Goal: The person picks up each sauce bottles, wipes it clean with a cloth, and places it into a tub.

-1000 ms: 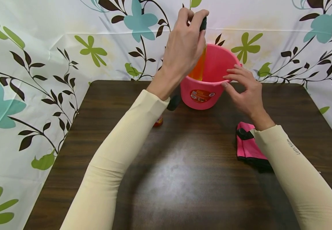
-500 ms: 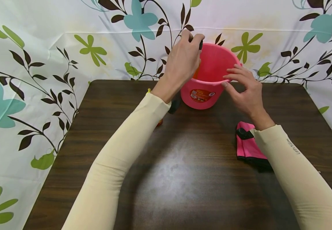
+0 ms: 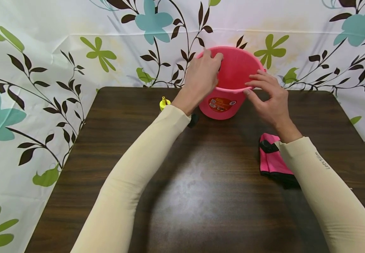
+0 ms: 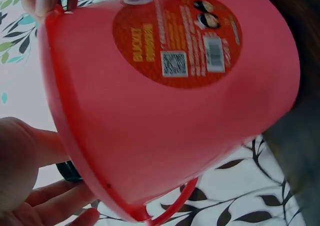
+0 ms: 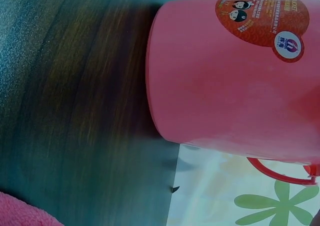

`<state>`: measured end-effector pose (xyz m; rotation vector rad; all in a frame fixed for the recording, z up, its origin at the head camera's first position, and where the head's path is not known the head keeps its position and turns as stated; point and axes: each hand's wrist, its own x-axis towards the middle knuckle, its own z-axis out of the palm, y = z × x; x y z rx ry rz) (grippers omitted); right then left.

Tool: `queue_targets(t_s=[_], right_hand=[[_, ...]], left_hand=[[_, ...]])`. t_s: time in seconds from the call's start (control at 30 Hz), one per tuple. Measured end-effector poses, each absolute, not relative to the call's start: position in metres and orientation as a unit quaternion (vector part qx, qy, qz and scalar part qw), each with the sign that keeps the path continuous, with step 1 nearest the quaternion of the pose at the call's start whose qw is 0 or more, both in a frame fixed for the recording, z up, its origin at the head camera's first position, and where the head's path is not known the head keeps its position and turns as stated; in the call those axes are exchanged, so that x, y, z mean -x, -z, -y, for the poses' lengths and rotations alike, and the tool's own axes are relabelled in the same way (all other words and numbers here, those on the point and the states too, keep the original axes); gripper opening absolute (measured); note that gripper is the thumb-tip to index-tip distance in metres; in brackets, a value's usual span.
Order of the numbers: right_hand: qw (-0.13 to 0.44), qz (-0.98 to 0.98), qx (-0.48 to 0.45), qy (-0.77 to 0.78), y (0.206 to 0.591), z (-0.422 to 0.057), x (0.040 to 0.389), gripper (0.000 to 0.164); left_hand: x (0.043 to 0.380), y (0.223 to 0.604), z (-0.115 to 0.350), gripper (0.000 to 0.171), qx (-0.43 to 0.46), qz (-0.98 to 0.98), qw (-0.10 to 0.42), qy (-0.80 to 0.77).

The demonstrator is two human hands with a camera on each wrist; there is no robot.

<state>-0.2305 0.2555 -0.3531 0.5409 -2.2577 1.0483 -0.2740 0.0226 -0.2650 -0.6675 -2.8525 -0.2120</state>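
Note:
A pink bucket (image 3: 237, 104) with a red round label stands upright at the back of the table. My left hand (image 3: 201, 73) is at its left rim, fingers curled round a bottle's dark cap (image 4: 69, 171). The bottle's body is hidden behind the hand and the bucket wall; earlier it showed orange. On the right side of the rim, my right hand (image 3: 269, 100) holds on, thumb outside and fingers over the edge. In the left wrist view, the bucket's handle (image 4: 177, 206) hangs down along its side.
Behind my left forearm, a yellow nozzle cap (image 3: 164, 102) shows, its container mostly hidden. A pink cloth with black edging (image 3: 274, 161) lies beside my right forearm on the dark wooden table (image 3: 201, 211). A leaf-patterned curtain (image 3: 122, 70) hangs directly behind.
My left hand has come down from above the bucket to its rim, lowering the orange bottle inside. The yellow nozzle cap has come into sight. My right hand stays on the rim.

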Motion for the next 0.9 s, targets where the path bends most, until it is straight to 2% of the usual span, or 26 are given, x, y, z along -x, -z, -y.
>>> queue_targets(t_s=[0.27,0.5,0.7,0.9], right_hand=[[0.289,0.847,-0.203,-0.397,0.353,-0.254,0.231,0.036],[0.296,0.849,-0.212,-0.382,0.351,-0.254,0.231,0.035],[0.285,0.857,-0.219,-0.368,0.345,-0.253,0.229,0.037],[0.275,0.868,-0.225,-0.346,0.336,-0.252,0.225,0.041]], left_hand=[[0.274,0.262,-0.023,0.053,0.218,0.971,0.085,0.052],[0.273,0.26,-0.023,0.049,0.211,0.97,0.103,0.057],[0.269,0.252,-0.023,0.061,0.194,0.973,0.115,0.055],[0.26,0.246,-0.019,0.066,0.167,0.98,0.095,0.049]])
